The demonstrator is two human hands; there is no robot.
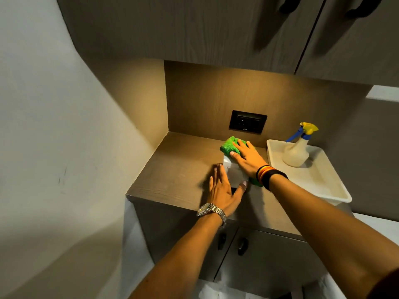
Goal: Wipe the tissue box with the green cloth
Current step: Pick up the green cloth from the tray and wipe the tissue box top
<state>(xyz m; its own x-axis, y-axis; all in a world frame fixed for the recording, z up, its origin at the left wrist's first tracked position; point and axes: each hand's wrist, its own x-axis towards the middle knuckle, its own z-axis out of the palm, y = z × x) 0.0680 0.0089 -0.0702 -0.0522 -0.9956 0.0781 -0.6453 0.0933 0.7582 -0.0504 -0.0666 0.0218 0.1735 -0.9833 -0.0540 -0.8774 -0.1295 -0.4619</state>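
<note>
Pressing flat, the right hand (246, 157) spreads open fingers over the green cloth (230, 145) on top of the white tissue box (234, 172), which sits on the wooden tabletop (172, 169) below a dark wall socket (247, 124). The left hand (222, 188), open too, braces the box's near side. No print on the box is readable. A spray bottle (296, 151) stands in a white tray (330, 186) just beside.

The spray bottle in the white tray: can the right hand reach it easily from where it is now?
Probably yes. The right hand lies flat on the green cloth atop the tissue box, and the spray bottle stands upright in the white tray just to its right, with nothing between.
</note>
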